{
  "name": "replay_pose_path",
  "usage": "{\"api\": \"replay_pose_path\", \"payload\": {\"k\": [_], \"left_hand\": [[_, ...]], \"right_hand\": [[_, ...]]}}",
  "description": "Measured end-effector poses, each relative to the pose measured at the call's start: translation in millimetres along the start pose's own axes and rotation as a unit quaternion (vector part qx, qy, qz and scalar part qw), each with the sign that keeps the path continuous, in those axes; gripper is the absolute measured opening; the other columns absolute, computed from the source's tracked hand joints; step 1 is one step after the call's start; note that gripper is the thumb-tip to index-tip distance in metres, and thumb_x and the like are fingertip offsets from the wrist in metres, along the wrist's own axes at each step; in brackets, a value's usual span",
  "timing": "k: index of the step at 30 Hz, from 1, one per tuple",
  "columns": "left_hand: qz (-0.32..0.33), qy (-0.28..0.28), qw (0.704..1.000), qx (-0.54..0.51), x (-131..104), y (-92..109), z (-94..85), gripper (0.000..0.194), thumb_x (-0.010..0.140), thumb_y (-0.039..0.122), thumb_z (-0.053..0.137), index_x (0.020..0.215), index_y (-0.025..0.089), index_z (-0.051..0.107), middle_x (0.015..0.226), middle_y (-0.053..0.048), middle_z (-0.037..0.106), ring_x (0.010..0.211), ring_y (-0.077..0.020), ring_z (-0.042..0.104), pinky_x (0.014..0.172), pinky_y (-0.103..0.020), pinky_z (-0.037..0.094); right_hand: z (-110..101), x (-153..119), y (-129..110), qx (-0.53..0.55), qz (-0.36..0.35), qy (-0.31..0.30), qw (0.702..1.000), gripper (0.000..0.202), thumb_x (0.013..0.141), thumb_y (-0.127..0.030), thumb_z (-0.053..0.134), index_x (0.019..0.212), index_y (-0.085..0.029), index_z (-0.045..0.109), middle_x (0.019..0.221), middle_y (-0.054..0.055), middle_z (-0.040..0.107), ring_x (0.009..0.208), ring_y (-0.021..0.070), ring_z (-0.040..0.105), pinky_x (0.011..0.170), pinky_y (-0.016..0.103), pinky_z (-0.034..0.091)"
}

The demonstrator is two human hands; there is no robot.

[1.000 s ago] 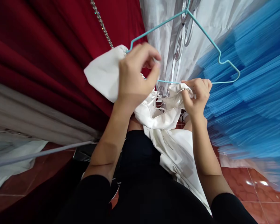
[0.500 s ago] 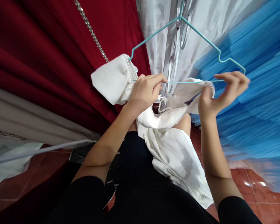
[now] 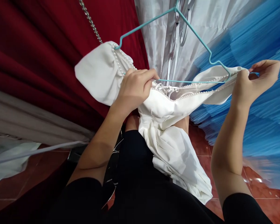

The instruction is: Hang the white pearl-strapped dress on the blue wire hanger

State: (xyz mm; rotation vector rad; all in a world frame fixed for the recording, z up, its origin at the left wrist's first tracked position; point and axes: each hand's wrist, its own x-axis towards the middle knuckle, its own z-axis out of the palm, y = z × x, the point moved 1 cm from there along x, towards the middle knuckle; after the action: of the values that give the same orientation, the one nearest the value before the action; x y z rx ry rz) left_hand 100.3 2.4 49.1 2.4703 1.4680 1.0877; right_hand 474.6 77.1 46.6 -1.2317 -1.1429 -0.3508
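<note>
A white dress (image 3: 171, 109) with pearl-trimmed edges hangs bunched over my lap, laced with thin white ties at its back. My left hand (image 3: 137, 85) is closed round the lower bar of a turquoise clothes hanger (image 3: 151, 21), by the pearl neckline; whether it also grips cloth I cannot tell. The hanger's left end sits inside the dress's left puffed sleeve (image 3: 96, 73). Out to the right, my right hand (image 3: 254, 79) pinches the right shoulder strap of the dress, stretched past the hanger's right corner. That corner lies within the strap opening.
Dark red fabric (image 3: 60, 46) hangs at the left, with a beaded chain (image 3: 91, 21) before it. White cloth (image 3: 151, 40) and blue tulle (image 3: 266, 124) hang at the back and right. A pale pole (image 3: 39, 151) crosses the lower left above red floor tiles (image 3: 268, 207).
My right hand has moved right and slightly up, drawing the strap out over the hanger's right end. The hanger and my left hand have shifted a little left.
</note>
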Motion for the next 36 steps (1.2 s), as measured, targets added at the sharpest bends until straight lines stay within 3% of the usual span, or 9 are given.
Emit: {"api": "replay_pose_path", "payload": {"k": [2,4,7,10,19,23,30,36], "left_hand": [[0.001,0.002,1.0,-0.003,1,-4,-0.7,0.027,0.094,0.009,0.046,0.098,0.026,0.066,0.089,-0.002,0.07,0.094,-0.0241,0.068,0.105,-0.047,0.044],[-0.001,-0.001,1.0,-0.006,3,-5,-0.1,0.028,0.092,0.008,0.046,0.098,0.027,0.066,0.09,-0.002,0.071,0.092,-0.0242,0.068,0.104,-0.047,0.044],[0.001,-0.004,1.0,-0.015,4,-3,2.8,0.028,0.092,0.008,0.046,0.099,0.027,0.066,0.092,-0.001,0.073,0.091,-0.0236,0.069,0.101,-0.046,0.045],[-0.002,0.004,1.0,-0.011,3,-1,6.3,0.028,0.092,0.007,0.046,0.1,0.026,0.066,0.095,-0.002,0.074,0.097,-0.0245,0.07,0.102,-0.047,0.045],[-0.006,0.0,1.0,-0.015,5,1,6.5,0.03,0.091,0.004,0.046,0.099,0.026,0.065,0.093,-0.001,0.074,0.094,-0.0233,0.07,0.1,-0.046,0.045],[-0.001,0.003,1.0,-0.02,3,1,8.4,0.03,0.092,0.005,0.046,0.1,0.025,0.066,0.092,-0.001,0.074,0.095,-0.0236,0.07,0.1,-0.045,0.045],[0.009,0.017,1.0,0.01,5,-8,10.8,0.029,0.091,0.006,0.047,0.099,0.026,0.067,0.095,-0.001,0.075,0.094,-0.0237,0.069,0.098,-0.044,0.043],[0.032,0.0,0.999,-0.001,3,-13,-1.5,0.03,0.091,0.006,0.047,0.098,0.026,0.067,0.095,-0.001,0.076,0.094,-0.0249,0.07,0.095,-0.043,0.043]], "right_hand": [[-1,4,-8,-0.021,0.021,0.017,0.999,0.047,0.056,0.016,0.046,0.074,-0.026,0.034,0.076,-0.004,0.046,0.064,0.0072,0.041,0.051,0.022,0.024],[1,8,-30,-0.005,-0.002,0.012,1.0,0.047,0.058,0.017,0.047,0.072,-0.026,0.034,0.074,-0.004,0.043,0.064,0.0071,0.039,0.051,0.022,0.022],[9,10,-72,0.052,-0.059,-0.052,0.996,0.041,0.063,0.015,0.05,0.071,-0.024,0.039,0.075,-0.003,0.045,0.066,0.0063,0.041,0.053,0.023,0.023],[17,4,-100,0.071,-0.069,-0.114,0.989,0.037,0.061,0.015,0.051,0.069,-0.021,0.044,0.072,-0.003,0.05,0.064,0.0054,0.045,0.053,0.023,0.029],[-14,-11,-99,0.034,-0.021,-0.174,0.984,0.025,0.062,0.009,0.056,0.068,-0.015,0.058,0.069,-0.003,0.057,0.062,0.0041,0.048,0.053,0.021,0.032],[-9,-2,-112,0.052,-0.052,-0.136,0.988,0.029,0.061,0.01,0.054,0.067,-0.018,0.051,0.068,-0.004,0.054,0.062,0.0033,0.045,0.053,0.022,0.029],[-15,-14,-106,-0.012,0.041,-0.214,0.976,0.03,0.055,0.011,0.056,0.063,-0.018,0.059,0.061,-0.006,0.054,0.053,0.0031,0.043,0.049,0.021,0.033],[-18,-27,-124,0.019,0.047,-0.187,0.981,0.03,0.056,0.011,0.055,0.063,-0.018,0.054,0.061,-0.006,0.052,0.054,0.0035,0.042,0.049,0.022,0.031]]}}
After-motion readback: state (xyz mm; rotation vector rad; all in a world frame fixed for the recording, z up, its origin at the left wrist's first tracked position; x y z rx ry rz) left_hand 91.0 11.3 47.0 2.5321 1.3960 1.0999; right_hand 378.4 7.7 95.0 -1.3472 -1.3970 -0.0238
